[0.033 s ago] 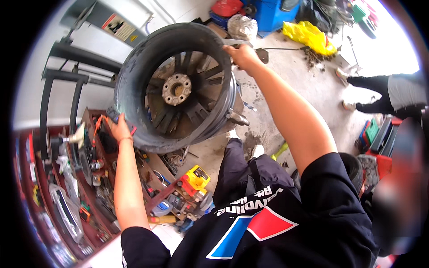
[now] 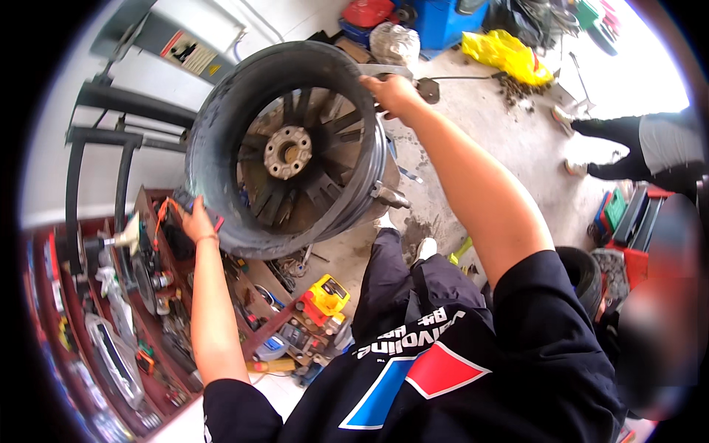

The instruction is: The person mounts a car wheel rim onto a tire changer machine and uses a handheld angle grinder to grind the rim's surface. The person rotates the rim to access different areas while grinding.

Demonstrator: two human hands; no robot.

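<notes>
A large dark alloy wheel rim point(image 2: 229, 229), with no tyre on it, is tilted so its hollow barrel faces me. Its spokes and pale bolt-hole hub point(image 2: 288, 153) show deep inside. At its upper right edge, my right hand point(image 2: 399, 96) is closed, fingers hooked over the lip. My left hand point(image 2: 196, 221) grips the lower left edge, its fingers partly hidden; a small red piece shows beside it. A metal clamp jaw point(image 2: 390, 196) sits close against the right side. What lies beneath the rim is mostly hidden.
Black machine arms point(image 2: 136, 107) stand left of the rim. Below them, a dark red tool rack point(image 2: 159, 332) holds many tools. A yellow-and-red device point(image 2: 325, 295) lies near my legs. A yellow bag point(image 2: 509, 57) is at the back; another person's legs point(image 2: 609, 148) are right.
</notes>
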